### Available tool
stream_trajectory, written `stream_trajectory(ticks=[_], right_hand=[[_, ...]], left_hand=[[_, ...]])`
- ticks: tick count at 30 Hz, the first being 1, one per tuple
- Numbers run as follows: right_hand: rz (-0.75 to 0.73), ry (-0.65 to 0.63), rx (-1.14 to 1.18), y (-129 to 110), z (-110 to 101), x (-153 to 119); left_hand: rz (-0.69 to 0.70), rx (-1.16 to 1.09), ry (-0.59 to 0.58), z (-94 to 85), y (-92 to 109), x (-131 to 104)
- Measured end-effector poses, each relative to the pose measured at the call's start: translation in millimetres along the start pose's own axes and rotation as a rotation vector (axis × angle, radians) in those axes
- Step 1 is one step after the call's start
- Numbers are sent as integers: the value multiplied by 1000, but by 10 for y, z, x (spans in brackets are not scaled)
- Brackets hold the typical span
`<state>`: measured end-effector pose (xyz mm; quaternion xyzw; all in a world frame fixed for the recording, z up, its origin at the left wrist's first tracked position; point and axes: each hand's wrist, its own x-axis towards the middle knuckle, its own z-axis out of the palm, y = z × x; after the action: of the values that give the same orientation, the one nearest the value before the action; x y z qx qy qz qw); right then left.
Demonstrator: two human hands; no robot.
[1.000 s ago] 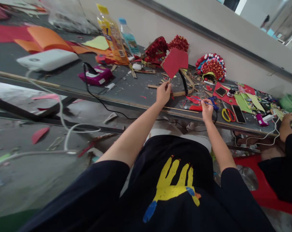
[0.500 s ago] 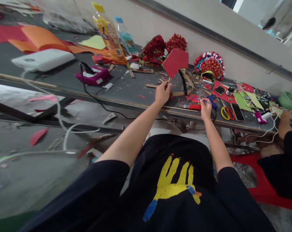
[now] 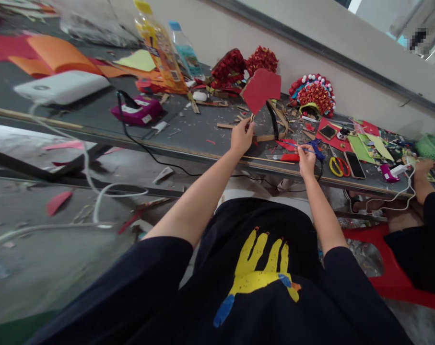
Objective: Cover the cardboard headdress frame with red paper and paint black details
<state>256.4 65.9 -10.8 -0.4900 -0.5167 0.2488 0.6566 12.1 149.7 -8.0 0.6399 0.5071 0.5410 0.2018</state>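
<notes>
My left hand (image 3: 241, 137) grips the thin stick of a red paper hexagon (image 3: 261, 89) and holds it upright over the grey table (image 3: 95, 115). My right hand (image 3: 306, 160) pinches a thin blue brush (image 3: 299, 147) that points left, low over the table's front edge. A blue glue gun (image 3: 316, 149) lies just right of that hand. Red paper scraps (image 3: 289, 157) lie between my two hands.
Yellow-handled scissors (image 3: 338, 166) and a dark phone (image 3: 354, 165) lie to the right. A yellow bottle (image 3: 158, 48), a white box (image 3: 61, 87), a magenta box (image 3: 138, 109), red paper flower pieces (image 3: 312, 96) and orange sheets (image 3: 52, 55) crowd the table. Another person's hand (image 3: 424, 167) rests at far right.
Both hands and the red hexagon have shifted slightly up in the picture as the head moved. Their grips are unchanged.
</notes>
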Motion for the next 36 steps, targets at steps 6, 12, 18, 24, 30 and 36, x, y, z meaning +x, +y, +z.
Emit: stream_trajectory(ticks=[6,12,18,24,30,36], right_hand=[[-33,5,-43,35,-9,14],[-37,51,-24,26,-16,7],[-13,42,-31,13,-9,-20],[-7,65,62,-29,6,-39],[-10,104,104,-57,11,-51],[-33,103,116,-88,11,-66]], left_hand=[[-15,-17,19,17,-10,5],[-4,-13,-2,-2,-1,1],[-5,-23,8,21,-39,9],[71,-80,74,77,-141,33],[72,-91,105,95,-176,55],[75,-137,116,90,-156,48]])
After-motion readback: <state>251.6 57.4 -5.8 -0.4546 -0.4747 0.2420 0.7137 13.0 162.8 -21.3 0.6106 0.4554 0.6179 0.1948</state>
